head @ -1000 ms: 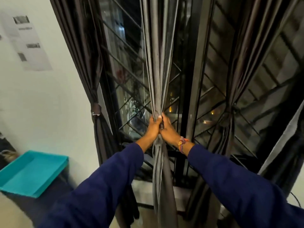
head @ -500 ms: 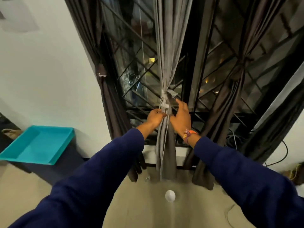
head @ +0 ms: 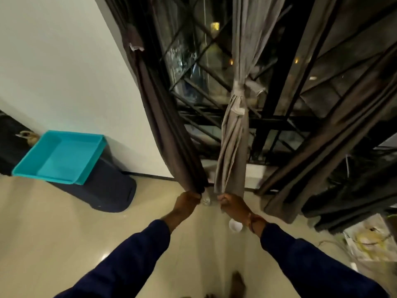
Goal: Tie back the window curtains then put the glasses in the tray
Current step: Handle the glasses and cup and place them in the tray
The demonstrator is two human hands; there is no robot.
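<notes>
Fingers of the left hand (head: 186, 202) clench the bottom hem of the dark brown curtain (head: 169, 134); the right hand (head: 233, 204) grips the bottom of the grey curtain (head: 233, 147), which is tied at mid-height with a pale band (head: 238, 91). A white glass (head: 235, 225) stands on the floor (head: 53, 233) under the right wrist. The teal tray (head: 58, 157) rests on a dark bin (head: 103, 186) at left.

Tray (head: 60, 155) sits left of curtains (head: 233, 134), on a bin (head: 103, 190).
</notes>
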